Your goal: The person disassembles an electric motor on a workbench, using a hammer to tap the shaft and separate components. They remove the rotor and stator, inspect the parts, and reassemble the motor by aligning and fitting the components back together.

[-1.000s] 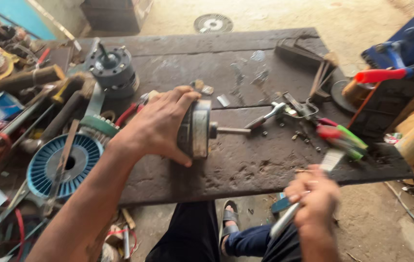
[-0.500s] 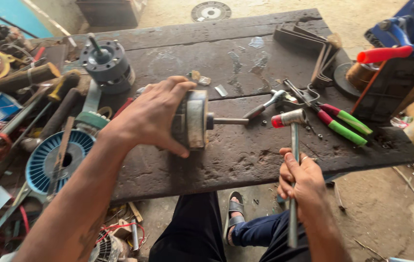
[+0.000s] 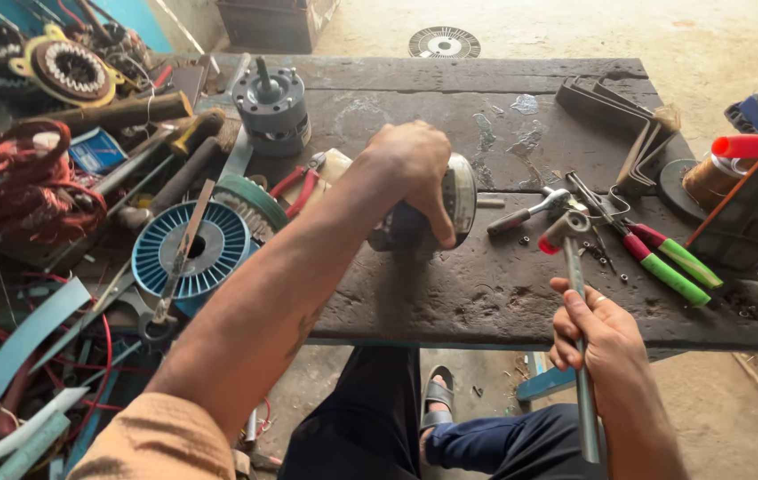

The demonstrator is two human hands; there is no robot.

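Note:
My left hand (image 3: 414, 173) grips a small round electric motor (image 3: 457, 200) lying on its side on the dark wooden workbench (image 3: 486, 293); its thin shaft (image 3: 489, 203) points right. My right hand (image 3: 597, 333) holds the metal handle of a hammer (image 3: 566, 233) with a red-tipped head, raised just right of the shaft's end. The hammer head hovers near the shaft, not touching it.
A spanner (image 3: 526, 213) and green-handled pliers (image 3: 672, 262) lie right of the motor. Another grey motor (image 3: 274, 107) stands at the back. A blue spool (image 3: 188, 253), copper windings (image 3: 19, 187), red-handled pliers (image 3: 295, 182) and tools crowd the left. Bent metal brackets (image 3: 628, 133) sit at the far right.
My right hand has brought the hammer up from below the bench edge to beside the motor shaft. My left hand has stayed on the motor, shifting its grip slightly.

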